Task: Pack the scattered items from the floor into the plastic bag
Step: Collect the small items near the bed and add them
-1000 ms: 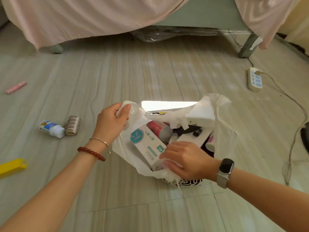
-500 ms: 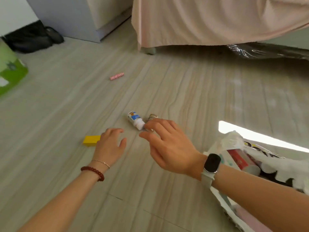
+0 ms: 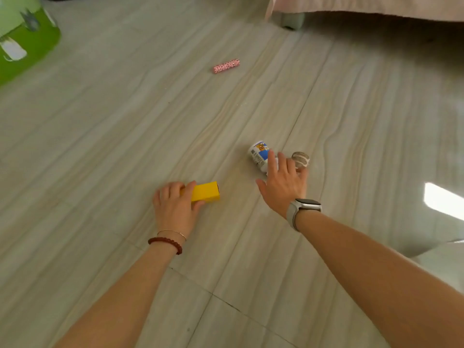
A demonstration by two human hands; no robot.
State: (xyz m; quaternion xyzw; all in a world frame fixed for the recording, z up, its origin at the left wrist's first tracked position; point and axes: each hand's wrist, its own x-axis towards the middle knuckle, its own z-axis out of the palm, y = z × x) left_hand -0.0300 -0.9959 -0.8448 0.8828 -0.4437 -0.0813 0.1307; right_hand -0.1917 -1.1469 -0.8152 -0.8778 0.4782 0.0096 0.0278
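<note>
Fingers of the left hand (image 3: pixel 175 207) curl around a yellow box (image 3: pixel 205 192) on the floor (image 3: pixel 125 134). Right hand (image 3: pixel 283 184) reaches, fingers spread, over a white bottle (image 3: pixel 257 153) beside a striped roll (image 3: pixel 301 158). Pink tube (image 3: pixel 226 66) lies well beyond.

A yellow box (image 3: pixel 204 195), a pink spotted tube (image 3: pixel 226 66), a white bottle (image 3: pixel 259 156) labelled blue, and a green container (image 3: pixel 27 43) are seen.

Right hand (image 3: pixel 283 189) covers the near end of the white bottle (image 3: pixel 258 154) and most of the striped roll (image 3: pixel 300 159); grip unclear. Left hand (image 3: pixel 175 204) hides the yellow box's (image 3: pixel 206 192) near end. Bottle label print unreadable. Green container (image 3: pixel 27 41) cut off at left edge
</note>
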